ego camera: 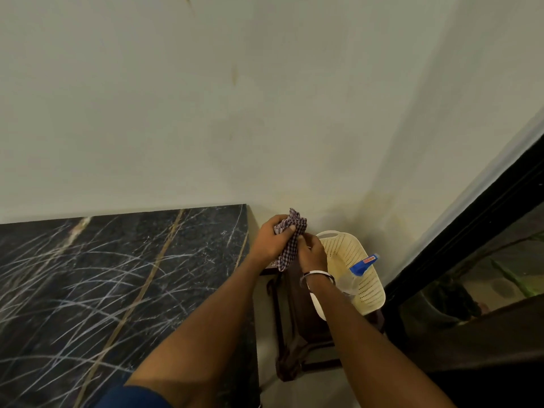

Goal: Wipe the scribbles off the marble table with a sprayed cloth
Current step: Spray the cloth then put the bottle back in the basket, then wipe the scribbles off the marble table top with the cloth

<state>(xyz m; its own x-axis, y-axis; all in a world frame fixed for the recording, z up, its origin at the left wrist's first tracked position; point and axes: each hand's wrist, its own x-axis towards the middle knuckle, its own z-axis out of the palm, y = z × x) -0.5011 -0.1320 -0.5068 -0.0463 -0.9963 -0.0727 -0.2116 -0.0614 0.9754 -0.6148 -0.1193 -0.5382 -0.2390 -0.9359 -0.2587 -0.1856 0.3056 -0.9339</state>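
Observation:
A checked purple-and-white cloth [290,240] is bunched up just past the right end of the dark marble table [112,278]. My left hand [272,241] grips its upper part with the thumb across it. My right hand [312,253], with a metal bangle at the wrist, holds its lower right edge. Both hands hover off the table, above a dark wooden stool. A clear spray bottle with a blue trigger head [363,266] lies in a cream perforated basket [357,257] right of the hands. The marble shows white and gold veins; I cannot tell scribbles from them.
A pale wall [265,113] runs behind the table and basket. The dark wooden stool [297,325] under the basket stands between the table's right edge and a black-framed glass door [471,260] at the right.

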